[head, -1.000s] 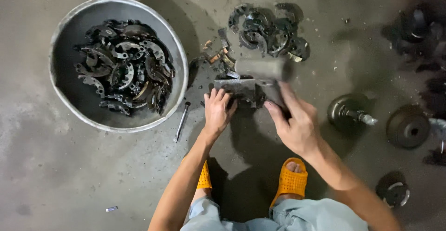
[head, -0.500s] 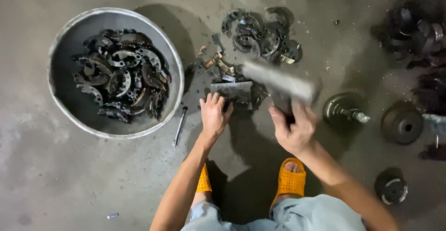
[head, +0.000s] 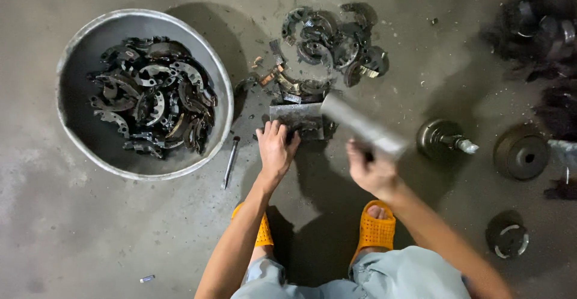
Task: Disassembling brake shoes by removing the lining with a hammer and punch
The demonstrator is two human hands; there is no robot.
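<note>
My left hand [head: 276, 149] presses down on a dark curved metal part lying on a grey steel block [head: 296, 117] on the concrete floor. My right hand [head: 371, 170] grips the handle of a heavy grey hammer [head: 360, 126], which is blurred and raised at a slant just right of the block. A heap of dark curved brake-shoe-like parts [head: 330, 40] lies beyond the block.
A large round metal basin [head: 72, 137] at left holds several more of the same curved parts [head: 153, 94]. A thin metal punch [head: 229, 162] lies beside it. Round dark machine pieces [head: 520, 153] sit at right. My orange sandals [head: 375, 230] are below.
The hammer head has lifted off the block and swung up to the right with my right hand. My left hand stays on the part.
</note>
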